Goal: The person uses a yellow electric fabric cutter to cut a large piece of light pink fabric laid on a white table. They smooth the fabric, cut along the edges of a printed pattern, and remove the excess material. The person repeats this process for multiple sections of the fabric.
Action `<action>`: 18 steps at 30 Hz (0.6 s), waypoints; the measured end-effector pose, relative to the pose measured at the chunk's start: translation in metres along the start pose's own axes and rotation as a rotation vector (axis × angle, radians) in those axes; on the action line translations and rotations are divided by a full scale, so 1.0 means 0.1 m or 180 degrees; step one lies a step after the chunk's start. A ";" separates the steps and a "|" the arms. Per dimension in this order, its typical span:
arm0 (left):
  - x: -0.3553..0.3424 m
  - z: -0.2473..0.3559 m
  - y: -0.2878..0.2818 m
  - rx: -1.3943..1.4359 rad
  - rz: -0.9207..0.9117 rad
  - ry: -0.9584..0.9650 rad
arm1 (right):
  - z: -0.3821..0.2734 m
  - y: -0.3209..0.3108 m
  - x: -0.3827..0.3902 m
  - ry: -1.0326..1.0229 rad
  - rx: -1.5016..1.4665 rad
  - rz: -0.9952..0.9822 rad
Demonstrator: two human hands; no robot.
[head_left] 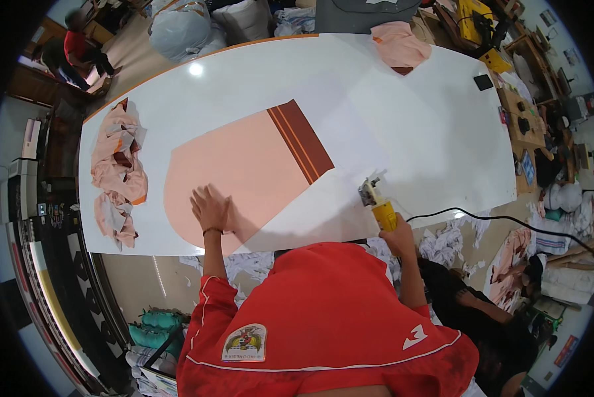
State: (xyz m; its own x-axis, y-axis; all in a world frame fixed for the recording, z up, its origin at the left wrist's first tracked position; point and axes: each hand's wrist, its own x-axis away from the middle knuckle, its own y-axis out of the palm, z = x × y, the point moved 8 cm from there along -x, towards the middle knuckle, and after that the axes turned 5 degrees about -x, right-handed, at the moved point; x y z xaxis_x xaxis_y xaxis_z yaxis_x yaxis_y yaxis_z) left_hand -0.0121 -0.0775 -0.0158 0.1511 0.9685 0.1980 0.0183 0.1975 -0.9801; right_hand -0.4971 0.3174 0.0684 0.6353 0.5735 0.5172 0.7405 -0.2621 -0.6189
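A peach fabric panel (pixel 237 162) with a rounded left end lies flat on the white table. Along its right end runs a dark red-brown band (pixel 301 140) with thin orange stripes. My left hand (pixel 210 208) rests on the panel near its lower left edge, fingers spread. In my right hand (pixel 399 236) is a yellow handheld electric fabric cutter (pixel 382 210), gripped by its body. Its metal cutting head (pixel 368 190) points up and left, over the table's near edge, apart from the panel. A black cord (pixel 482 217) runs from the cutter toward the right.
Crumpled peach scraps (pixel 119 169) lie along the left of the white table (pixel 429 132). Another peach piece (pixel 401 46) is at the far edge, and a black flat object (pixel 483 82) at the far right. White scraps (pixel 443 243) litter the floor. One person (pixel 77 49) sits at the far left.
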 end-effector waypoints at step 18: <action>0.58 -1.51 0.31 -0.0115 -0.0016 -0.1435 | -0.40 0.00 -0.14 -0.0052 -0.0115 0.0260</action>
State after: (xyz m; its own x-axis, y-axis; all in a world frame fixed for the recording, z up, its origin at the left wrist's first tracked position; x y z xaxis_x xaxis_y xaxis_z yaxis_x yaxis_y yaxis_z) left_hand 0.1462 -0.0376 -0.0369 -0.2945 0.9385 0.1803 0.0536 0.2046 -0.9774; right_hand -0.4971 0.2781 0.0845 0.6905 0.5615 0.4559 0.6939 -0.3363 -0.6368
